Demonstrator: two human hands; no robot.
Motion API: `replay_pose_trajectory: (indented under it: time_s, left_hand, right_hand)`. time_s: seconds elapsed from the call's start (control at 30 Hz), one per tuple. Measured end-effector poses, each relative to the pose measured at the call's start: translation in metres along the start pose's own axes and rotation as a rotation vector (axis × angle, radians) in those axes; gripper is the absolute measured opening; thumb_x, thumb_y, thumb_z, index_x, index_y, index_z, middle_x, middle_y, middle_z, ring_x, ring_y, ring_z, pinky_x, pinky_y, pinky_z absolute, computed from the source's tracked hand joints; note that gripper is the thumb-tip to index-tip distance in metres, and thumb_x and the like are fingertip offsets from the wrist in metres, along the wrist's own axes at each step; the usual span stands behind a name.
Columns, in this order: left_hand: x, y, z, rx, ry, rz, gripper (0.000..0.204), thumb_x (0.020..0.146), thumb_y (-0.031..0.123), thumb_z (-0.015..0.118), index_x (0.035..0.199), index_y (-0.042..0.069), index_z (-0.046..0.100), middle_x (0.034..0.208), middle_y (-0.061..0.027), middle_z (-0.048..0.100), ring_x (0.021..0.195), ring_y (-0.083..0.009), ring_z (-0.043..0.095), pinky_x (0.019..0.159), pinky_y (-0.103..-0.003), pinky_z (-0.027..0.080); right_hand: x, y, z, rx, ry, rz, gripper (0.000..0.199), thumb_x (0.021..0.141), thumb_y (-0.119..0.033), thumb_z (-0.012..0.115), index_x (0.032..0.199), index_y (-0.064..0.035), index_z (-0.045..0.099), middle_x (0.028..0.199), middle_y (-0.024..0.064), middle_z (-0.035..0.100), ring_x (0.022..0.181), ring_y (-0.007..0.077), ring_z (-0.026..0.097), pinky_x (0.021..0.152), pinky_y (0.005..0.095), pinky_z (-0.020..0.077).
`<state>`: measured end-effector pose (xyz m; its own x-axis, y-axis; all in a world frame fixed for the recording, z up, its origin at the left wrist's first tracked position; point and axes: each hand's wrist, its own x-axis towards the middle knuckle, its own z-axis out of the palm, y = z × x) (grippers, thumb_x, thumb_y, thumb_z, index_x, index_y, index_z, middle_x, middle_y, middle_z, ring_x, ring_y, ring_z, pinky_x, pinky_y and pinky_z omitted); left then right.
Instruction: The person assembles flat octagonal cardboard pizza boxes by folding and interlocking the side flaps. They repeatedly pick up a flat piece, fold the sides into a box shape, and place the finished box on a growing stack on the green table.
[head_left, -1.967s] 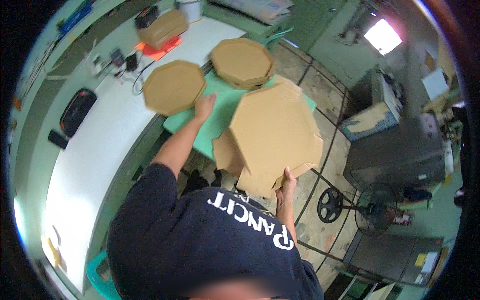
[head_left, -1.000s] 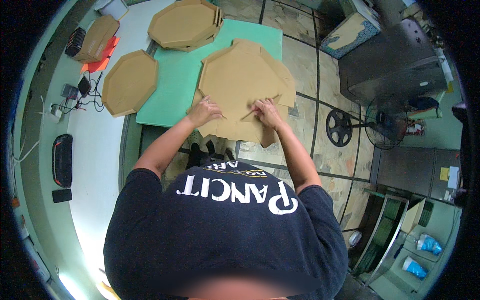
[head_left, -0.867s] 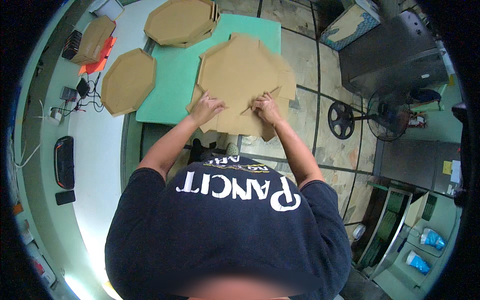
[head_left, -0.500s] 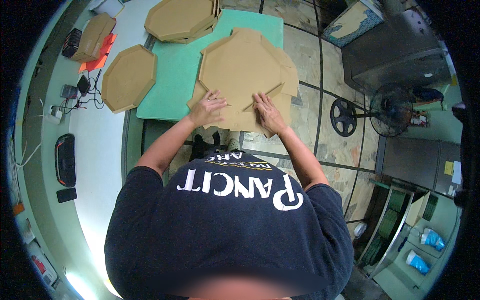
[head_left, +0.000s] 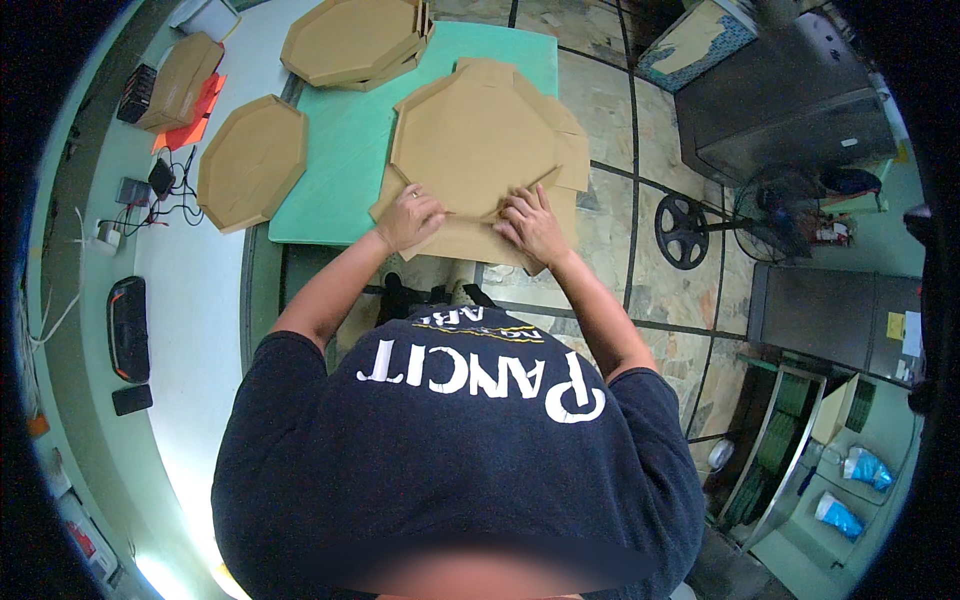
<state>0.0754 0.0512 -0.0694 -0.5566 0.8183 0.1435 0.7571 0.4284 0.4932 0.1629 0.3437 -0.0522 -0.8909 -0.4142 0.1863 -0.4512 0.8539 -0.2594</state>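
Note:
A brown cardboard octagonal box blank (head_left: 475, 140) lies on the green table, its far and side rims raised and several flaps spread flat around it. My left hand (head_left: 412, 218) is at the near left corner of the blank, its fingers bent over the edge fold. At the near right corner my right hand (head_left: 532, 225) has its fingers curled on a folded flap that sticks up. The wide near flap (head_left: 465, 243) lies between and below both hands. My fingertips partly hide the creases they press.
A folded octagonal cardboard tray (head_left: 252, 165) rests to the left, beside a stack of similar trays (head_left: 350, 40) farther back. The green table (head_left: 335, 200) adjoins a white counter (head_left: 185, 290) with cables. Right of the table, a black fan (head_left: 682, 230) stands on the tiled floor.
Both hands have gone from flatter, spread fingers to curled ones at the near corners. The right hand's fingers have drawn inward over the folded flap. The whole view has shifted slightly.

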Motion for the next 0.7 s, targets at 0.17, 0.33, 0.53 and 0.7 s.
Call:
replay_pose_trajectory:
  time_s: [0.17,0.33,0.53,0.7]
  left_hand:
    - [0.020,0.002,-0.001,-0.272,0.201,-0.287,0.024,0.093,0.027,0.056,0.090,0.004,0.062,0.074,-0.0115,0.064,0.076,-0.0281,0.064,0.086,-0.042,0.045]
    - [0.021,0.008,0.004,-0.294,0.314,-0.260,0.021,0.091,0.028,0.061,0.095,0.008,0.067,0.078,-0.0103,0.067,0.079,-0.0257,0.065,0.096,-0.044,0.041]
    - [0.016,0.002,0.009,-0.022,0.244,-0.129,0.028,0.083,0.032,0.069,0.105,0.014,0.070,0.082,-0.0057,0.070,0.086,-0.0219,0.065,0.109,-0.050,0.031]
    - [0.010,0.012,0.011,0.174,0.147,-0.096,0.035,0.075,0.032,0.075,0.108,0.020,0.070,0.088,-0.0059,0.069,0.092,-0.0242,0.063,0.108,-0.050,0.031]
  right_hand:
    - [0.021,0.004,0.009,0.223,0.030,0.252,0.031,0.084,-0.034,0.067,0.090,-0.0039,0.061,0.087,0.0126,0.062,0.093,0.0296,0.058,0.105,0.0527,0.0293]
    - [0.030,0.003,0.008,0.498,0.026,0.406,0.026,0.083,-0.030,0.069,0.094,-0.0064,0.063,0.077,0.0114,0.060,0.082,0.0285,0.060,0.093,0.0459,0.0390]
    - [0.025,-0.007,0.003,0.156,0.061,0.158,0.033,0.082,-0.032,0.069,0.107,-0.0107,0.066,0.096,0.0089,0.061,0.092,0.0272,0.058,0.086,0.0391,0.0438]
    - [0.011,-0.015,0.002,-0.100,0.006,-0.061,0.045,0.081,-0.032,0.067,0.118,-0.0084,0.059,0.107,0.0098,0.056,0.103,0.0276,0.052,0.089,0.0393,0.0430]
